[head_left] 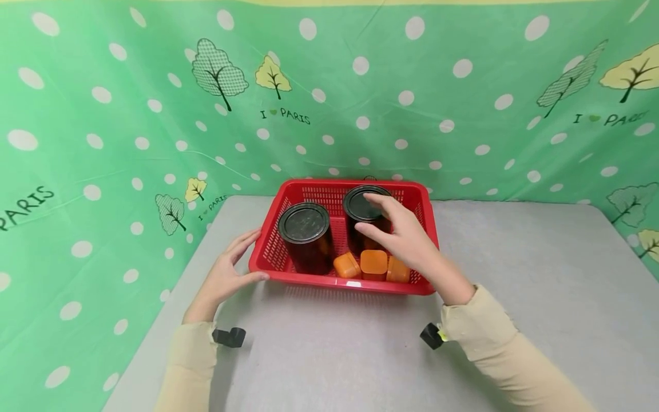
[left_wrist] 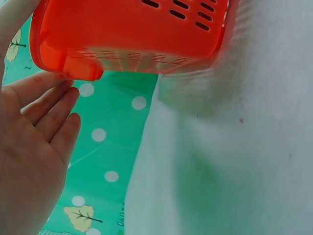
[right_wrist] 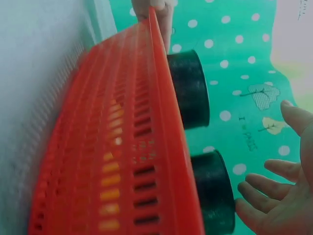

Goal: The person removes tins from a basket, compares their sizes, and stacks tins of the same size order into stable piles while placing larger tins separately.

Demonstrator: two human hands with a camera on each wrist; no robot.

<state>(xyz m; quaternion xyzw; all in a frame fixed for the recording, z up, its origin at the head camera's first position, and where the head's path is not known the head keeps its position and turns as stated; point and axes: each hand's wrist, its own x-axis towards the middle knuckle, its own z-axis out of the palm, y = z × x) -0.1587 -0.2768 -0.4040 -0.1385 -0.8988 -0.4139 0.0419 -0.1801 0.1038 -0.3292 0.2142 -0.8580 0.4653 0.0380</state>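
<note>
A red plastic basket (head_left: 314, 280) stands on the table's far part. In it are two dark canisters with black lids, the left canister (head_left: 309, 240) and the right canister (head_left: 355, 212), plus several small orange containers (head_left: 373, 263) along the front. My left hand (head_left: 222, 280) touches the basket's left end, thumb at the front corner and fairly straight fingers against the left rim. Over the basket, my right hand (head_left: 407, 234) spreads thumb and fingers beside the right canister's lid, holding nothing. Whether its fingertips touch the lid I cannot tell.
Behind the basket hangs a green cloth (head_left: 329, 91) with white dots and printed trees, also covering the left side. The grey-white tabletop (head_left: 329, 349) extends in front of the basket and to its right. Black wrist cameras sit at both sleeves.
</note>
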